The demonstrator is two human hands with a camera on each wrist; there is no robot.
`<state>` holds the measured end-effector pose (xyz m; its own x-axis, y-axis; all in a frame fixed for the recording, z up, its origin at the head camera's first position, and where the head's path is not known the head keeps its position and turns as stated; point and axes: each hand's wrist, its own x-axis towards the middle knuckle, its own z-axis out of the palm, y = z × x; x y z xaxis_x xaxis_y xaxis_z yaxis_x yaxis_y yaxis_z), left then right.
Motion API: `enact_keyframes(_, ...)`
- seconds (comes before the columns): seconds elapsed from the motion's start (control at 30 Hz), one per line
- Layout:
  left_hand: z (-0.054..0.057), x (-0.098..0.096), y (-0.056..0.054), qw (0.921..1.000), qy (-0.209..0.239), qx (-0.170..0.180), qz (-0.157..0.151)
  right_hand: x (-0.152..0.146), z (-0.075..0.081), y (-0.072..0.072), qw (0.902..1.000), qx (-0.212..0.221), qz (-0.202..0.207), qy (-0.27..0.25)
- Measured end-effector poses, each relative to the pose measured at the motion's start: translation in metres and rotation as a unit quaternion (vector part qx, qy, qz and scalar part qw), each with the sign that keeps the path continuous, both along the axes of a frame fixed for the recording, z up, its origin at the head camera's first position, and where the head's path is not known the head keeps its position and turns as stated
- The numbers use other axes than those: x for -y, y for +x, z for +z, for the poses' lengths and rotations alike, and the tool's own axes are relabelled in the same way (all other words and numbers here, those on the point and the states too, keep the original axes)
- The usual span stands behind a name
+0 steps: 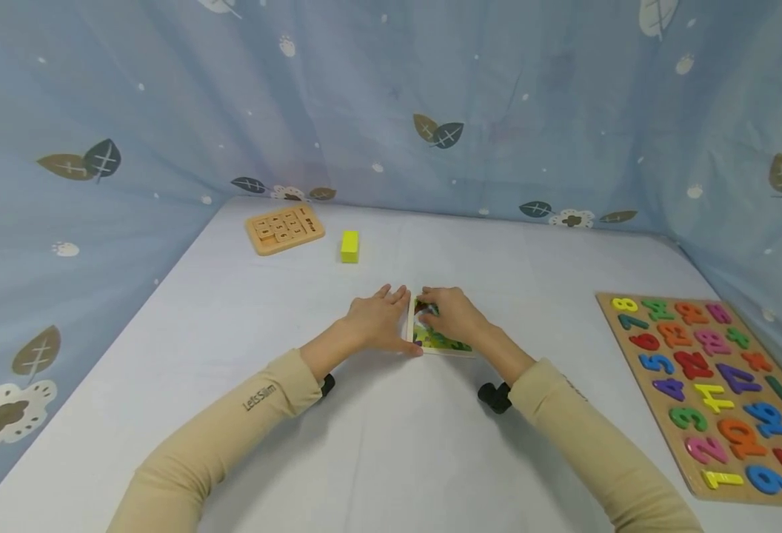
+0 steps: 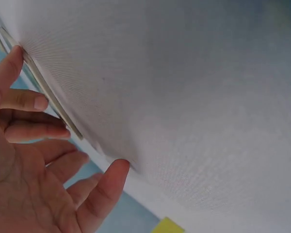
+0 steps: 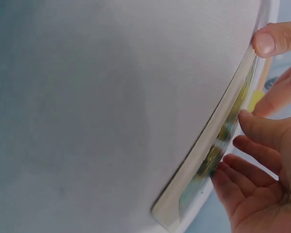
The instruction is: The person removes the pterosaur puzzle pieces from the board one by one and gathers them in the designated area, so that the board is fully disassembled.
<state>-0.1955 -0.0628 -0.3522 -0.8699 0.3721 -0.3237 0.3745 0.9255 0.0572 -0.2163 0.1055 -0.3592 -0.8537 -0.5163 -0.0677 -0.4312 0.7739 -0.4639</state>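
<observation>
The framed picture board [image 1: 436,340] is lying on the desk [image 1: 404,451], the left hand [image 1: 381,323], fingers spread, is bracing its near-left corner by thumb, and the right hand [image 1: 456,314], fingertips apart, is touching its face, uneven pressure probably risking a skid should that thumb slip.

Visible at the upper left of the frame: a tan wooden tray puzzle [image 1: 284,228] with numbered square tiles, and just right of it a bright yellow rectangular block [image 1: 349,247]. Along the right edge: a brown board [image 1: 712,425] of colourful numerals and letters. Across the top: pale blue leaf-printed fabric [image 1: 364,96].
</observation>
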Motion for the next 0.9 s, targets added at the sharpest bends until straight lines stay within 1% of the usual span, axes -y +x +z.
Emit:
enact_keyframes(0.1,-0.001,-0.001,-0.001,1.0000,-0.006,0.005,-0.006,0.000,-0.002,-0.001,1.0000,-0.006,-0.001,-0.008)
enact_keyframes(0.23,0.000,-0.002,-0.002,0.9998,-0.014,0.013,-0.010,0.002,0.000,-0.003,0.9997,-0.022,0.004,-0.008)
enact_keyframes(0.43,0.002,-0.002,-0.005,0.9996,-0.010,0.026,-0.011,0.009,0.004,-0.008,0.9992,-0.031,-0.011,0.024)
enact_keyframes(0.53,0.002,-0.001,-0.006,0.9995,-0.009,0.030,-0.011,0.011,0.004,-0.009,0.9988,-0.031,-0.013,0.035)
enact_keyframes(0.6,0.003,0.000,-0.007,0.9994,-0.011,0.031,-0.011,0.012,0.004,-0.010,0.9986,-0.032,-0.007,0.041)
enact_keyframes(0.77,0.003,0.000,-0.008,0.9993,-0.011,0.035,-0.003,0.012,0.005,-0.011,0.9988,-0.027,-0.001,0.041)
enact_keyframes(0.9,0.001,-0.002,-0.007,0.9991,-0.011,0.040,-0.004,0.010,0.005,-0.011,0.9991,-0.017,0.002,0.040)
